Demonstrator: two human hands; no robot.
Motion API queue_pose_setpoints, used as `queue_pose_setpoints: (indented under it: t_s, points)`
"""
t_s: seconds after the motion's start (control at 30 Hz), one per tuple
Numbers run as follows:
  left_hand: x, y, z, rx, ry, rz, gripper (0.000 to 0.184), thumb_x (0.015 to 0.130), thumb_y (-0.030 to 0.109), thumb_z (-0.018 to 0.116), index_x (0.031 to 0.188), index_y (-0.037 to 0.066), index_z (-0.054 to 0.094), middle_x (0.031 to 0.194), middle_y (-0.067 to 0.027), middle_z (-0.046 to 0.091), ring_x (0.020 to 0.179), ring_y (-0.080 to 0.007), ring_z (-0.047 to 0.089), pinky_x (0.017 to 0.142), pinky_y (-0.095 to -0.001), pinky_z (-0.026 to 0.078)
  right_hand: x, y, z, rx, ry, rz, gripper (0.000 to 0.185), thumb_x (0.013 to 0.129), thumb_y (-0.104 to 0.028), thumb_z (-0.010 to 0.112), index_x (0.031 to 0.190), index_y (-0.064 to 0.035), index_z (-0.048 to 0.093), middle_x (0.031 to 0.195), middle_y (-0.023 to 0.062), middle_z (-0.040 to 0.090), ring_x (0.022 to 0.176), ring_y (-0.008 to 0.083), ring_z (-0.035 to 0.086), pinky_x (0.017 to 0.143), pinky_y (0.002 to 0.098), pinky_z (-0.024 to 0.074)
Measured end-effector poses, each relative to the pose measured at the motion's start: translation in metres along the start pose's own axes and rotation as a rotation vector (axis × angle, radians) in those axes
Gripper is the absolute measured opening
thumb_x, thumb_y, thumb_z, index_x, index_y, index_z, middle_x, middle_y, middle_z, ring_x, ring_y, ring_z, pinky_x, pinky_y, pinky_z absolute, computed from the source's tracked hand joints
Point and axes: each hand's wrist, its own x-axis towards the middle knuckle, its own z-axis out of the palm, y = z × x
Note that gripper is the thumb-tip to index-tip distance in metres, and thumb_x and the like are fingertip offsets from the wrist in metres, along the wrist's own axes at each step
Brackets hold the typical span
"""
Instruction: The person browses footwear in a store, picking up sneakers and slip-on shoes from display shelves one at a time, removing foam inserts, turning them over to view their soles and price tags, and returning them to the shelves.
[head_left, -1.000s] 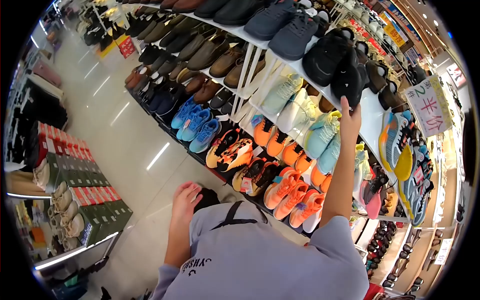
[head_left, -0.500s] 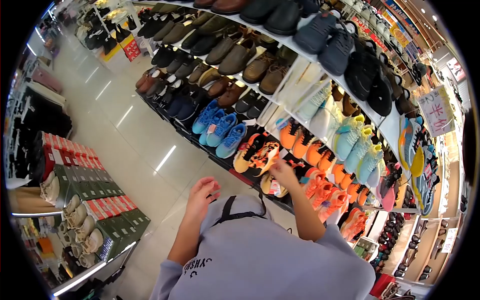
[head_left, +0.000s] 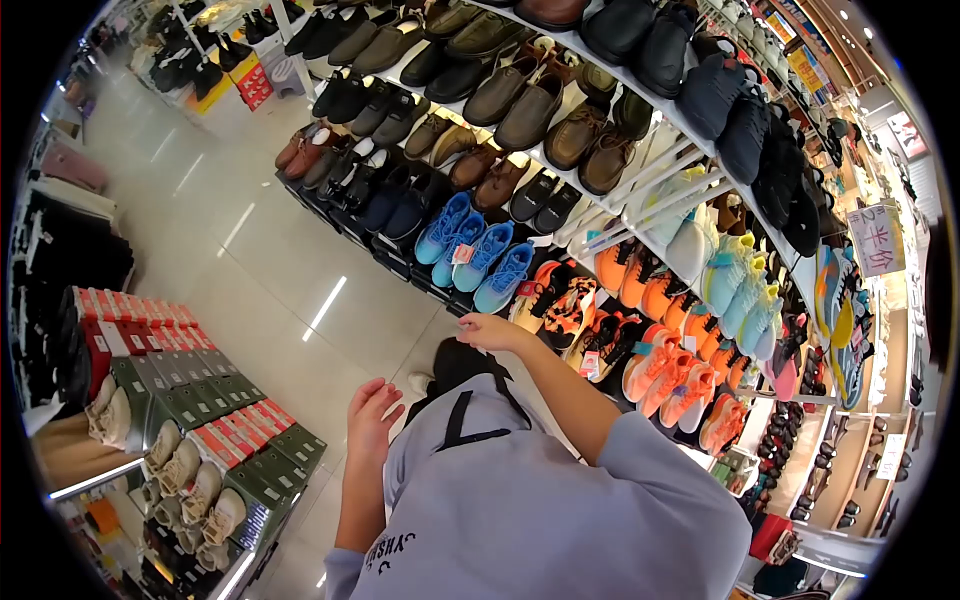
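L hand point(head_left: 370, 418) hangs over pale, glossy floor tiles point(head_left: 270, 285), fingers slightly apart, nothing visible in them. R hand point(head_left: 495, 333): also nothing visible in it; fingers curled, can't tell if tips meet. Just beyond R fingers, not touching, sit light-blue lace-up sneakers point(head_left: 503, 280) and, to their right, black-and-orange patterned sneakers point(head_left: 570, 305), lowest row. Prob. light, w/ soft uppers, stiffer soles; best hold approx. at heel collar.

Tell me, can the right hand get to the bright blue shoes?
Probably yes: nothing seems to stand between the right hand and the bright blue shoes. They sit on the low front row, so the person may need to bend.
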Motion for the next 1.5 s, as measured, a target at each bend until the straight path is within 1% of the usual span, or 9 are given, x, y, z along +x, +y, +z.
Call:
queue_pose_setpoints:
  t_s: [0.1, 0.2, 0.4, 0.57, 0.63, 0.77, 0.9, 1.13, 1.5]
  points:
    - [0.021, 0.011, -0.004, -0.001, 0.002, -0.059, 0.025, 0.088, 0.015, 0.058, 0.109, 0.005, 0.051, 0.102, -0.0077, 0.058, 0.099, -0.0220, 0.058, 0.084, -0.0384, 0.048, -0.003, -0.039, -0.019, 0.133, -0.041, 0.124, 0.058, 0.084, -0.033, 0.061, 0.129, -0.0010, 0.045, 0.106, 0.0094, 0.061, 0.089, 0.0168, 0.061, 0.072, 0.0301, 0.0482]
    - [0.036, 0.032, 0.006, 0.022, -0.041, -0.092, 0.025, 0.088, 0.015, 0.059, 0.110, 0.005, 0.052, 0.102, -0.0077, 0.059, 0.097, -0.0205, 0.058, 0.082, -0.0361, 0.048, 0.019, -0.050, -0.042, 0.396, 0.111, 0.266, 0.058, 0.081, -0.034, 0.063, 0.128, -0.0036, 0.047, 0.109, 0.0085, 0.060, 0.090, 0.0195, 0.062, 0.073, 0.0333, 0.0503]
    - [0.075, 0.098, 0.022, 0.048, -0.080, -0.060, 0.024, 0.089, 0.016, 0.057, 0.110, 0.005, 0.052, 0.102, -0.0080, 0.059, 0.097, -0.0205, 0.059, 0.081, -0.0359, 0.048, 0.099, -0.059, -0.128, 1.069, 0.427, 0.049, 0.044, 0.085, -0.035, 0.063, 0.115, -0.0066, 0.049, 0.111, 0.0098, 0.056, 0.099, 0.0257, 0.058, 0.082, 0.0412, 0.0482]
    - [0.117, 0.160, 0.025, 0.115, -0.063, 0.006, 0.026, 0.090, 0.017, 0.057, 0.111, 0.005, 0.051, 0.103, -0.0083, 0.058, 0.098, -0.0207, 0.058, 0.082, -0.0364, 0.048, 0.152, -0.077, -0.206, 1.406, 0.681, -0.096, 0.056, 0.086, -0.038, 0.063, 0.125, -0.0051, 0.041, 0.124, 0.0136, 0.048, 0.114, 0.0306, 0.051, 0.089, 0.0459, 0.0472]
    - [0.134, 0.185, 0.024, 0.093, -0.051, 0.071, 0.027, 0.090, 0.018, 0.057, 0.112, 0.004, 0.050, 0.104, -0.0093, 0.058, 0.100, -0.0214, 0.057, 0.084, -0.0371, 0.047, 0.171, -0.074, -0.237, 1.649, 0.702, -0.108, 0.070, 0.083, -0.040, 0.066, 0.131, -0.0029, 0.033, 0.127, 0.0162, 0.045, 0.115, 0.0331, 0.049, 0.095, 0.0466, 0.0448]
    - [0.158, 0.220, 0.027, -0.003, -0.001, 0.139, 0.029, 0.089, 0.019, 0.056, 0.113, 0.005, 0.049, 0.103, -0.0073, 0.056, 0.100, -0.0220, 0.055, 0.086, -0.0387, 0.046, 0.177, -0.089, -0.264, 1.856, 0.739, -0.147, 0.071, 0.081, -0.038, 0.070, 0.133, -0.0076, 0.033, 0.125, 0.0168, 0.045, 0.113, 0.0348, 0.050, 0.098, 0.0449, 0.0420]
    - [0.176, 0.230, 0.021, -0.065, -0.032, 0.059, 0.028, 0.090, 0.018, 0.056, 0.114, 0.005, 0.049, 0.103, -0.0073, 0.057, 0.099, -0.0208, 0.056, 0.084, -0.0381, 0.046, 0.187, -0.078, -0.266, 1.778, 0.747, -0.151, 0.050, 0.083, -0.029, 0.070, 0.121, -0.0071, 0.047, 0.116, 0.0134, 0.053, 0.110, 0.0295, 0.053, 0.096, 0.0399, 0.0432]
    - [0.215, 0.250, -0.004, 0.008, -0.095, -0.122, 0.031, 0.089, 0.018, 0.057, 0.115, 0.005, 0.048, 0.103, -0.0071, 0.058, 0.098, -0.0202, 0.056, 0.082, -0.0385, 0.046, 0.166, -0.115, -0.246, 1.716, 0.950, -0.248, 0.037, 0.084, -0.024, 0.068, 0.112, -0.0038, 0.054, 0.109, 0.0103, 0.061, 0.102, 0.0251, 0.060, 0.086, 0.0295, 0.0459]
    - [0.286, 0.375, -0.021, 0.336, -0.305, -0.025, 0.027, 0.090, 0.022, 0.057, 0.110, 0.006, 0.050, 0.104, -0.0074, 0.056, 0.098, -0.0203, 0.055, 0.083, -0.0368, 0.045, 0.134, -0.186, -0.061, 1.515, 1.046, -0.344, 0.035, 0.085, -0.025, 0.065, 0.114, -0.0075, 0.054, 0.104, 0.0078, 0.064, 0.092, 0.0227, 0.063, 0.073, 0.0326, 0.0488]
